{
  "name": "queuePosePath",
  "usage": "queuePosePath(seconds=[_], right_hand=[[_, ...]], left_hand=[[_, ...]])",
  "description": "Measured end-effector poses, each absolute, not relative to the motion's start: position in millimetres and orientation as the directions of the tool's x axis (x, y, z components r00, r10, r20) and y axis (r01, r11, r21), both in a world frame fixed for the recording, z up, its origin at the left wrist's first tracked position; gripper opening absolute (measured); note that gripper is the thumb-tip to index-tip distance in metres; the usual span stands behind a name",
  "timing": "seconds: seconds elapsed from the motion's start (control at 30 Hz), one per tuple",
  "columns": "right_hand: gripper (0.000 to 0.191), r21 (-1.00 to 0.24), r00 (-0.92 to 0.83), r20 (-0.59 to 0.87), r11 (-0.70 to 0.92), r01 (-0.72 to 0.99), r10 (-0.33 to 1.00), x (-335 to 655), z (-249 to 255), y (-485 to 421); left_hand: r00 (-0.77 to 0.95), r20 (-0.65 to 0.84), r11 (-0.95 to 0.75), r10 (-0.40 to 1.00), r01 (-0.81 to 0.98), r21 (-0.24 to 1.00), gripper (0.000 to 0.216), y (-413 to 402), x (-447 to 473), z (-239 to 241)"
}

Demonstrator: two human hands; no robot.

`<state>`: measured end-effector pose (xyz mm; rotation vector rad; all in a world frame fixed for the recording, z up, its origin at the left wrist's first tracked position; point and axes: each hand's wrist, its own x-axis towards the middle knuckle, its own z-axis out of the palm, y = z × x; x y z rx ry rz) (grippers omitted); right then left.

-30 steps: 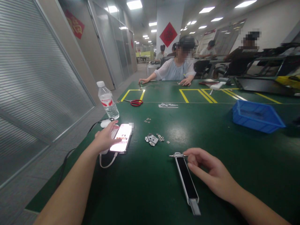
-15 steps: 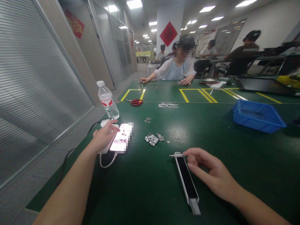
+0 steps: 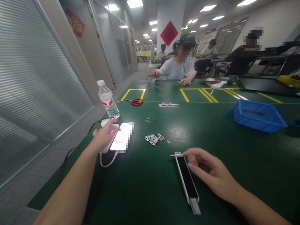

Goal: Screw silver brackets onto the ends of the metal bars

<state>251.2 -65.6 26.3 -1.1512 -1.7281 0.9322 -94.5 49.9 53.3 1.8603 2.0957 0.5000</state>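
Note:
My left hand rests over a white power bank, whose cable loops down to the edge of a phone. The phone lies just to the right with its screen lit. My right hand sits at the near right, fingertips touching the upper end of a long black-and-white strip tool with a metal tip. Between my hands lie a small metal bracket and several small nuts.
The green work table has yellow taped outlines at the far side. On it are a water bottle, red-handled scissors and a blue plastic bin. A co-worker sits across the table. The table's left edge borders the floor.
The co-worker's right arm has drawn back and up from the table. My left fingers have shifted slightly over the power bank. My right hand has not visibly moved.

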Motion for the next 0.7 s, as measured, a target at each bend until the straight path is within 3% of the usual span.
queuePosePath(seconds=[0.7], right_hand=[[0.017,-0.906,-0.244,0.201,0.274,0.321,0.949,253.2,25.7,-66.1]], left_hand=[[-0.122,-0.029,0.123,0.992,0.914,0.386,0.043,45.9,-86.1,58.7]])
